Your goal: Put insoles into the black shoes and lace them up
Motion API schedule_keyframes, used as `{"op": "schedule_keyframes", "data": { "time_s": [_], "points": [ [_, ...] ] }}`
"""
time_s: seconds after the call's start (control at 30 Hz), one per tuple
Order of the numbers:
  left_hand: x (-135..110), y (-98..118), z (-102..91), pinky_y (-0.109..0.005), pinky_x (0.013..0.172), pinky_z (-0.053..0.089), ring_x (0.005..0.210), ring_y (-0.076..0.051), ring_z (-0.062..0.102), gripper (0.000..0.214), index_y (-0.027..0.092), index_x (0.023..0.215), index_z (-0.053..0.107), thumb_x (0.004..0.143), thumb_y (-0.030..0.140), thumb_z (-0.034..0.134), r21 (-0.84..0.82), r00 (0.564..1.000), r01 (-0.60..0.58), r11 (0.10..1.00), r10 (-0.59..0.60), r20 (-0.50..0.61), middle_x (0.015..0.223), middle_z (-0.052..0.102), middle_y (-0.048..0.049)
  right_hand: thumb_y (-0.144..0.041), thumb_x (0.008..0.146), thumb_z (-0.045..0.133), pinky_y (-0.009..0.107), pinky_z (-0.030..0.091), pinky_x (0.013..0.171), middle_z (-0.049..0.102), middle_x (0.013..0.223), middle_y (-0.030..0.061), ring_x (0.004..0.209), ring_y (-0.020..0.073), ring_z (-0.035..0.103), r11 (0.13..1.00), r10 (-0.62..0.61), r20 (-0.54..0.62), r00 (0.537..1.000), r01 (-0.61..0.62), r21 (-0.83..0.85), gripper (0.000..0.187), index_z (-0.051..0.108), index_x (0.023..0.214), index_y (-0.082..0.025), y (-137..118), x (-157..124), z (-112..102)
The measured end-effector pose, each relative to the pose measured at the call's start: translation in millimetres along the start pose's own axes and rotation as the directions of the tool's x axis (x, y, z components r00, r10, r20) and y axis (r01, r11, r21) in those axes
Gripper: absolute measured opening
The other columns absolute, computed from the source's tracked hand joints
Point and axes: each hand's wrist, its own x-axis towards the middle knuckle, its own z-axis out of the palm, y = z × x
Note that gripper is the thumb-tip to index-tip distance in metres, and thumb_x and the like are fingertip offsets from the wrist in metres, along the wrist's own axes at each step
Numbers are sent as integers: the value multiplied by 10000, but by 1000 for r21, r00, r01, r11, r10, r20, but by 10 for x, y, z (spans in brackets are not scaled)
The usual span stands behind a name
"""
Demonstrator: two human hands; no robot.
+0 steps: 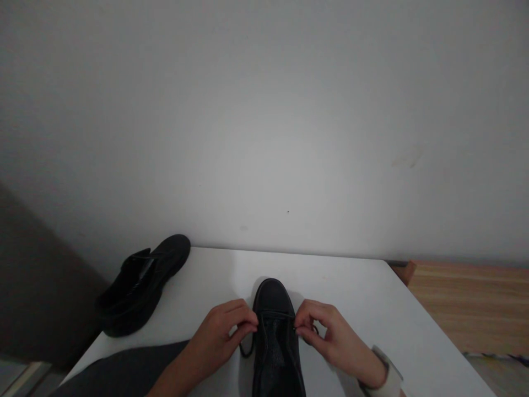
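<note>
A black leather shoe point(276, 342) lies on the white table point(363, 298) in front of me, toe pointing away. My left hand point(221, 336) is pinched on the dark shoelace point(247, 348) at the shoe's left side, where a loop of lace hangs out. My right hand point(334, 339) is pinched on the lace end at the right side of the shoe's eyelets. Both hands press against the shoe near its first lace row. A pale cuff point(386, 380) covers my right wrist.
The second black shoe point(142, 284) lies at the table's far left corner, partly over the edge. A plain grey wall point(264, 121) rises right behind the table. Wooden floor point(471, 303) shows to the right, and a dark surface to the left.
</note>
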Motion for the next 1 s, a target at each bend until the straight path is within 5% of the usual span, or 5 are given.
{"op": "schedule_keyframes", "data": {
  "time_s": [0.33, 0.6, 0.73, 0.8, 1.0],
  "points": [
    [3, 83, 3, -239, 742, 494, 824, -169, 660, 264, 236, 1090, 672, 973, 108, 474, 87, 997, 10, 996, -17, 81, 919, 687, -39, -272, 922, 632, 269, 433, 619, 568, 706, -22, 634, 145, 556, 989, 47, 5, 999, -48, 143, 98, 622, 850, -207, -38, -16, 36],
    [94, 373, -45, -268, 757, 505, 855, -197, 674, 400, 234, 1071, 682, 856, -19, 458, 245, 980, 67, 967, -110, 166, 956, 676, -47, -212, 989, 497, 302, 487, 756, 641, 907, 49, 833, 197, 628, 996, -3, 36, 999, 6, -85, 157, 640, 1052, -235, -298, -93, 31],
    [107, 571, 0, -322, 783, 532, 851, -234, 662, 154, 197, 1018, 677, 929, 211, 553, 280, 976, 137, 950, -178, 127, 952, 659, -78, -300, 909, 641, 348, 524, 844, 647, 1072, 98, 947, 246, 654, 971, 108, 119, 987, -79, -225, 296, 637, 1194, -219, -525, -95, 36],
    [92, 647, 39, -359, 839, 547, 919, -259, 664, 209, 191, 1069, 669, 913, 316, 608, 289, 963, 183, 940, -231, 142, 1032, 658, -100, -287, 868, 675, 390, 510, 948, 628, 1206, 137, 1093, 287, 633, 935, 188, 147, 971, -131, -329, 384, 635, 1237, -190, -633, -78, 58],
    [179, 848, 152, -451, 994, 528, 1167, -325, 626, 396, 98, 1242, 620, 872, 71, 481, 482, 899, 252, 839, -387, 205, 1358, 573, -219, -44, 825, 543, 471, 472, 1055, 554, 1389, 227, 1234, 348, 575, 770, 348, 177, 921, -173, -614, 482, 610, 1301, -76, -855, 55, 210]
  ]
}}
